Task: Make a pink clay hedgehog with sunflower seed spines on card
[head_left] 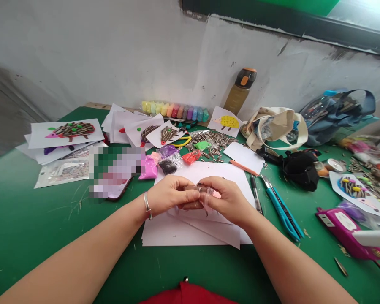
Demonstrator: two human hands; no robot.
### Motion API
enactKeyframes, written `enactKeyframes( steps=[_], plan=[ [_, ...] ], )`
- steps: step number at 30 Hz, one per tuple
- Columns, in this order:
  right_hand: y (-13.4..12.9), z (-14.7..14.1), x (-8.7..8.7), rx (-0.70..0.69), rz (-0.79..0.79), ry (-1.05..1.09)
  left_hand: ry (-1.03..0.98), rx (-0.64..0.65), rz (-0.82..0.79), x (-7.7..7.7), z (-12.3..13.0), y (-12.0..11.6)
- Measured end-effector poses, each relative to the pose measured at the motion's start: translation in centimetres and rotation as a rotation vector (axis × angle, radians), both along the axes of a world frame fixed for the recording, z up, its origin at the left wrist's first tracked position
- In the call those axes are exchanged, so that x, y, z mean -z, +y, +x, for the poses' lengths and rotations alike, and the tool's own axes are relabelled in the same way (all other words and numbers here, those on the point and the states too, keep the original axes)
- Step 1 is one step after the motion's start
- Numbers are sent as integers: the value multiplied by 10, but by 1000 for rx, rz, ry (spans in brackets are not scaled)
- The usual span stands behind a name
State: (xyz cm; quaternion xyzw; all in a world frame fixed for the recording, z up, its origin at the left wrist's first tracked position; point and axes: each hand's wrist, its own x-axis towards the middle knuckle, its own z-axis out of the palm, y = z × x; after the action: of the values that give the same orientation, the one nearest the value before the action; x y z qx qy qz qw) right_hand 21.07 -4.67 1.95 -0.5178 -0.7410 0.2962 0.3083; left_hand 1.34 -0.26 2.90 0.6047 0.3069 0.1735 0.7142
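Note:
Both hands meet over a stack of white paper sheets (164,232). Between them is a small clear plastic packet of brown modelling clay (190,206), partly hidden by fingers. My left hand (172,195), with a silver bracelet at the wrist, pinches the packet's left side. The fingers of my right hand (229,198) are closed on its crinkled plastic at the right. A bit of pink shows beside the right fingers; I cannot make out what it is. Packets of pink clay (149,166), black clay (171,164) and red clay (191,157) lie just beyond.
A black pen (256,194) and a blue utility knife (283,211) lie right of the paper. Sunflower seeds (213,141) are heaped behind. Hedgehog pictures (72,131), a phone (120,190), a bottle (239,93), a canvas bag (275,122) and a purple device (345,232) surround the work area.

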Motion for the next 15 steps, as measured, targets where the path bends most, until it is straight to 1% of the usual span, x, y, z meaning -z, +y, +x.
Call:
enactKeyframes(
  steps=[2, 7, 11, 15],
  plan=[
    [0, 1, 0, -2, 0, -2, -6, 15, -17, -2, 0, -1],
    [-3, -3, -3, 63, 45, -38, 6, 8, -14, -5, 1, -3],
    [-5, -6, -8, 82, 1, -11, -2, 28, 15, -8, 3, -4],
    [-4, -8, -7, 121, -37, -26, 22, 22, 54, -10, 6, -7]
  ],
)
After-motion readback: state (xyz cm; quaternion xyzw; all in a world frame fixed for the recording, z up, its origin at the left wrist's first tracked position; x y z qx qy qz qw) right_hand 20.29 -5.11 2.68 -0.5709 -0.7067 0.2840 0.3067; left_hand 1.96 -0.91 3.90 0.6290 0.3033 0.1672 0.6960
